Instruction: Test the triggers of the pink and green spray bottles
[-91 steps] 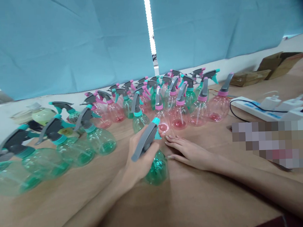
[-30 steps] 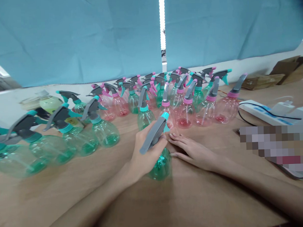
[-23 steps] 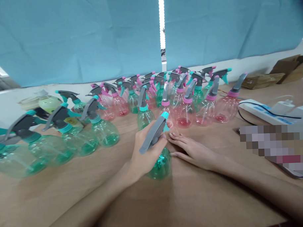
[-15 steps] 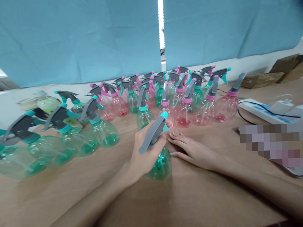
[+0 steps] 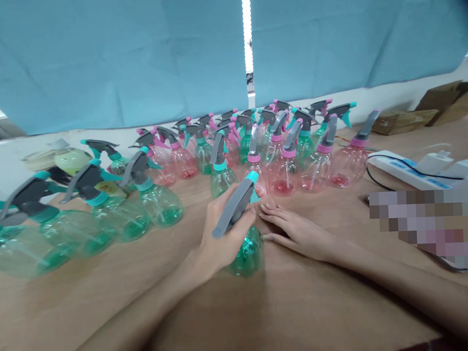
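My left hand [image 5: 224, 234] is closed around the neck of a green spray bottle [image 5: 247, 254], which stands on the brown table [image 5: 300, 311]. Its grey trigger head with a turquoise nozzle rises above my fingers; the neck itself is hidden by them. My right hand [image 5: 297, 232] lies palm down on the table just right of this bottle, fingers stretched out and holding nothing. Beyond my hands stand another green spray bottle [image 5: 222, 181] and a pink spray bottle [image 5: 282, 179], each with a grey head.
Several green spray bottles [image 5: 160, 204] line the left side, and mixed pink and green ones crowd the back. A rounded bottle of pale liquid [image 5: 70, 159] stands at far left. On the right are a white power strip [image 5: 395, 170] with plugs and cables, a blurred-out item, and cardboard boxes [image 5: 404, 121].
Both hands and the held spray bottle keep practically the same place. The whole view has shifted very slightly.
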The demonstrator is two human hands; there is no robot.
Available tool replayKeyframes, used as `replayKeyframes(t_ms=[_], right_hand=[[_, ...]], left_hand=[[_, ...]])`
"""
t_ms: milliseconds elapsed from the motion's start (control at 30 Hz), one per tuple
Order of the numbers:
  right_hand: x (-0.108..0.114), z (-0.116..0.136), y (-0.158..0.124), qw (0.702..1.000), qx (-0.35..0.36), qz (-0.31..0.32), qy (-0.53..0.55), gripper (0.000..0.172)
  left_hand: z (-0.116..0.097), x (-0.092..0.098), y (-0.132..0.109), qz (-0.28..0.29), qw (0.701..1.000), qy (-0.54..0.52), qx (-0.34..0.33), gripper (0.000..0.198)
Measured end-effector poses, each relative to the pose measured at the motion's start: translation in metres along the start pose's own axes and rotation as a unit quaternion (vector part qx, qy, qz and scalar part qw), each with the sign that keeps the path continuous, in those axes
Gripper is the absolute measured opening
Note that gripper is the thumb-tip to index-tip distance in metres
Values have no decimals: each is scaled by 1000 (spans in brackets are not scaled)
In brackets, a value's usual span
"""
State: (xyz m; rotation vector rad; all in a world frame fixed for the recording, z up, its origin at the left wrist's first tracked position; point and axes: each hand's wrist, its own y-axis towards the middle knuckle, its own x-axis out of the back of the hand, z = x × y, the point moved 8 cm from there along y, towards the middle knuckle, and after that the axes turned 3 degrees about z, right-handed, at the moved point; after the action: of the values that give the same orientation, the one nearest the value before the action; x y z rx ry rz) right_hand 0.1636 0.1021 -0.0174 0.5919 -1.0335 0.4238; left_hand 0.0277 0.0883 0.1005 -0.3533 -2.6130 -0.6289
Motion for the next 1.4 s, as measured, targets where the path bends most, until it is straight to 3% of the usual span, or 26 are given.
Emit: replayKeyframes(t_ms=[300,500,700,1400], right_hand=[[1,1,1,1000,-1,3,6,60],[0,0,0,1000,-6,11,-2,61],[2,1,0,1000,1,-8,7,58],[2,3,1,1000,-8,14,-7,60]], left_hand=[[-2,2,1,-5,1000,-11,-20,16],[-2,0,-1,2,1000,-16,-18,3],[3,1,-1,-14,1000,7,3,8],[5,-2,-1,-15,1000,-4,-17,1]])
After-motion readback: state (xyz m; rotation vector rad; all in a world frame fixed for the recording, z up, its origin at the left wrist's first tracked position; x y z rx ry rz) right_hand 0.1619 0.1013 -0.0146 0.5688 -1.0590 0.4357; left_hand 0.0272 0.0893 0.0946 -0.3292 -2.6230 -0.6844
